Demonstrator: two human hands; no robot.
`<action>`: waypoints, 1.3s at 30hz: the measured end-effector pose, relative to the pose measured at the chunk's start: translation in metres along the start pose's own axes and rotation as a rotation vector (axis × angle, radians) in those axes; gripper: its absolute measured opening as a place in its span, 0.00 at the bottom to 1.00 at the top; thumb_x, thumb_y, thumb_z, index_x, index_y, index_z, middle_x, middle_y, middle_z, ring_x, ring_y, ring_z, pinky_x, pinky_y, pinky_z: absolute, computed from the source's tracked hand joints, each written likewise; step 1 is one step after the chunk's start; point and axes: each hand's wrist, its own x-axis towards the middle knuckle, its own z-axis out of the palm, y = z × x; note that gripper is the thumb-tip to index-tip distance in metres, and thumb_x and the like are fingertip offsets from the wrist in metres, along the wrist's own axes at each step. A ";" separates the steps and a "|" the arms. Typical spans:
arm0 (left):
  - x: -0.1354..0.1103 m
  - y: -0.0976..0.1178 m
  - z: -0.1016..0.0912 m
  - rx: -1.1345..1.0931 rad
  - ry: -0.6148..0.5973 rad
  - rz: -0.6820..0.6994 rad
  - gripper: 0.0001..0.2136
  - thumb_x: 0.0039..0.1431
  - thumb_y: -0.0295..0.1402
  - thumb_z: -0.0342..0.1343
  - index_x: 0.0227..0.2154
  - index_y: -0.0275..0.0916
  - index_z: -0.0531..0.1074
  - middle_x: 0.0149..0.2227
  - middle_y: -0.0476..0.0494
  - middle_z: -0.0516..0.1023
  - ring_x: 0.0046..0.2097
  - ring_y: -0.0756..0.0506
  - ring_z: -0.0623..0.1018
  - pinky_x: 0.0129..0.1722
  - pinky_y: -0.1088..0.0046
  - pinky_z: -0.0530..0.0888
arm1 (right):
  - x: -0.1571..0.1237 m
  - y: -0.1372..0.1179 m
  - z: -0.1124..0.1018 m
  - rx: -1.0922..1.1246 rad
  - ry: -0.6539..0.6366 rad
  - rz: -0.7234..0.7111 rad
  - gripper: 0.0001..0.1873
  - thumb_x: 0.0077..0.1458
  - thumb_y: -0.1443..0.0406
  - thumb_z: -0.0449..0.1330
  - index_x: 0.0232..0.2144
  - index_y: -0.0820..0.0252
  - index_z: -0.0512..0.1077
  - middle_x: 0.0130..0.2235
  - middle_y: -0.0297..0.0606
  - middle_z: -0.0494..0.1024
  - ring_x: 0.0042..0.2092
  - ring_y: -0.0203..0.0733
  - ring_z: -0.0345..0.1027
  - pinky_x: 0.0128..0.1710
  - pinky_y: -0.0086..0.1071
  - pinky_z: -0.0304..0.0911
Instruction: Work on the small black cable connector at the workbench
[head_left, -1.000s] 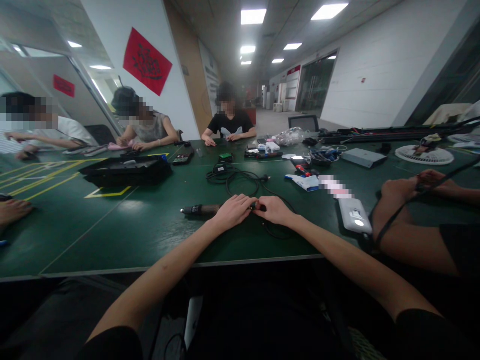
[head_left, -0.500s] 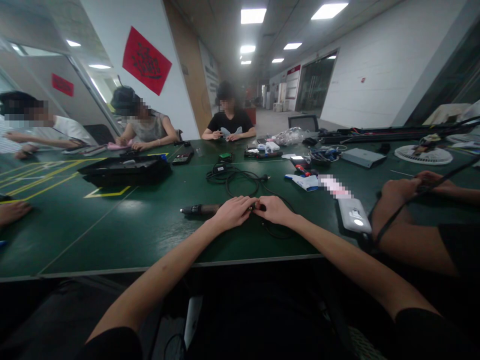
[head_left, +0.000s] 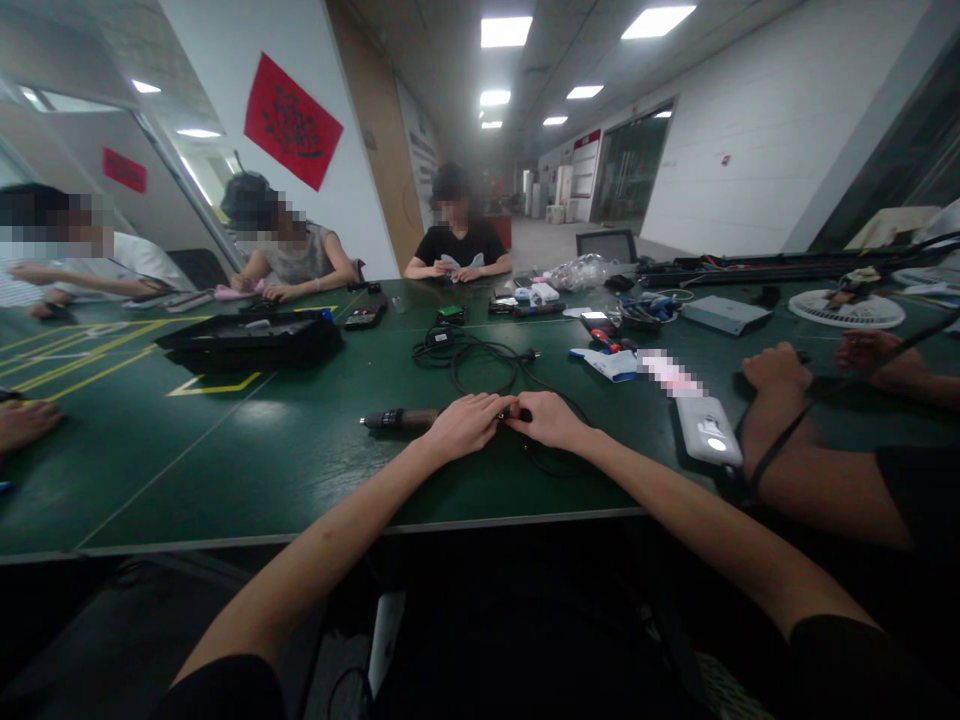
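Observation:
A straight-bodied power tool (head_left: 409, 419) with a dark ribbed collar and a narrow metal tip lies on the green table, tip to the left. My left hand (head_left: 470, 424) is closed over its rear body from above. At the tool's back end, my right hand (head_left: 550, 420) has thumb and fingers closed on a dark end piece, close against my left fingertips. My fingers hide much of that rear part. Beyond my hands lies a coiled black cable (head_left: 484, 362) with a plug; a stretch of cable also runs beneath my right hand.
A black tray (head_left: 251, 345) stands left. To the right are a blue-and-white packet (head_left: 604, 364), a white device (head_left: 706, 430) and a co-worker's forearm (head_left: 795, 440). Wires, a grey box (head_left: 726, 314) and a round white grille (head_left: 847, 309) lie farther back. Several people sit around the table.
My hands and the tool stay in place. The co-worker's hands at right have moved apart, the nearer one shifting left. The person opposite has slightly shifted the held item.

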 end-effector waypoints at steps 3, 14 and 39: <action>0.001 0.000 0.001 0.016 0.009 -0.032 0.22 0.72 0.32 0.49 0.66 0.43 0.60 0.56 0.39 0.76 0.55 0.41 0.78 0.56 0.61 0.75 | 0.000 0.000 0.000 0.005 0.004 0.000 0.08 0.62 0.61 0.68 0.35 0.60 0.78 0.37 0.38 0.82 0.38 0.41 0.74 0.39 0.31 0.61; 0.000 -0.004 0.004 0.010 0.011 -0.028 0.22 0.72 0.33 0.49 0.67 0.43 0.60 0.56 0.40 0.76 0.56 0.42 0.78 0.57 0.62 0.74 | 0.000 0.001 0.001 0.003 0.001 0.002 0.08 0.61 0.61 0.68 0.35 0.60 0.78 0.37 0.38 0.81 0.37 0.40 0.74 0.39 0.30 0.60; 0.001 0.001 -0.006 0.002 0.000 0.036 0.24 0.69 0.29 0.50 0.67 0.42 0.59 0.54 0.40 0.76 0.57 0.41 0.73 0.56 0.60 0.71 | 0.000 0.001 0.002 -0.010 0.014 -0.024 0.09 0.62 0.60 0.69 0.35 0.60 0.79 0.38 0.39 0.81 0.39 0.41 0.74 0.42 0.31 0.62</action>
